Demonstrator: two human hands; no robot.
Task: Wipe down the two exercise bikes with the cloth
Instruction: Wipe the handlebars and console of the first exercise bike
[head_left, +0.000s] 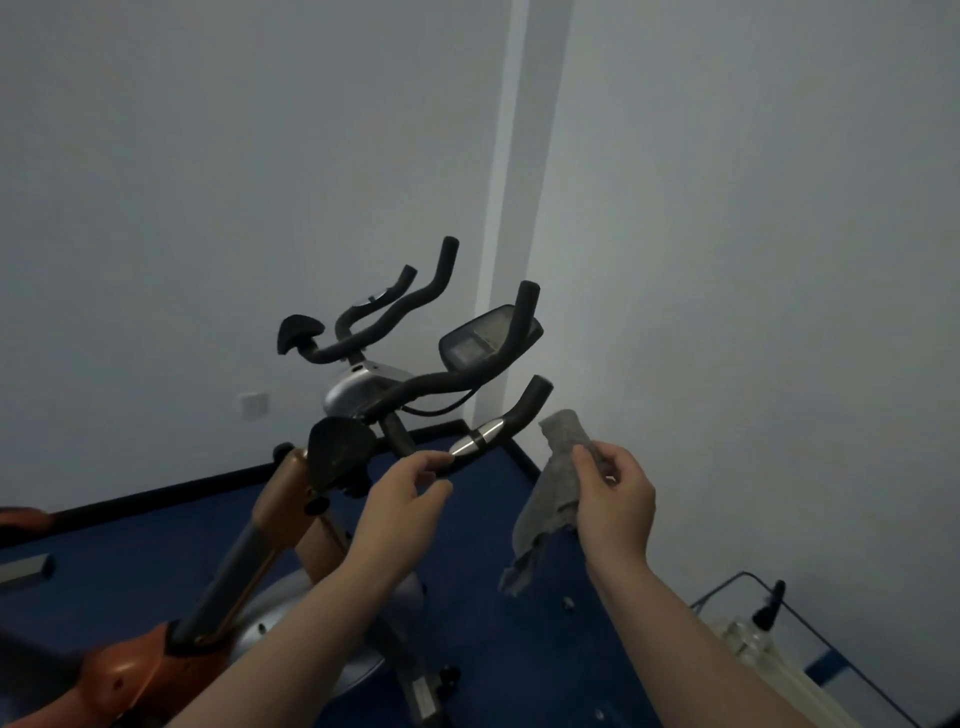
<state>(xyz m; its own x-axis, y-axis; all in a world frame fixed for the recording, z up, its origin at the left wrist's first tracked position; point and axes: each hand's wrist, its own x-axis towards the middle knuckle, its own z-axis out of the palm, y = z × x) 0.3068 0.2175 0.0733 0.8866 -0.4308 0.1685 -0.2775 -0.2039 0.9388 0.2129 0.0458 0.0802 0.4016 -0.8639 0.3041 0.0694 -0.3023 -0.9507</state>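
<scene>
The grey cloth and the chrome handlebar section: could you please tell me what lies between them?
In the head view, nothing: only blue floor shows between the cloth, in the right hand, and the chrome section.

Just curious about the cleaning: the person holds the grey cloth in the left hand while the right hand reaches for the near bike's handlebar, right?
Not quite: the hands are swapped. The head view shows the cloth in the right hand, while the left hand reaches for the near bike's handlebar.

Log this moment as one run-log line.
left hand: at near bike's black handlebar | right hand: holding grey cloth | wiping: none
</scene>
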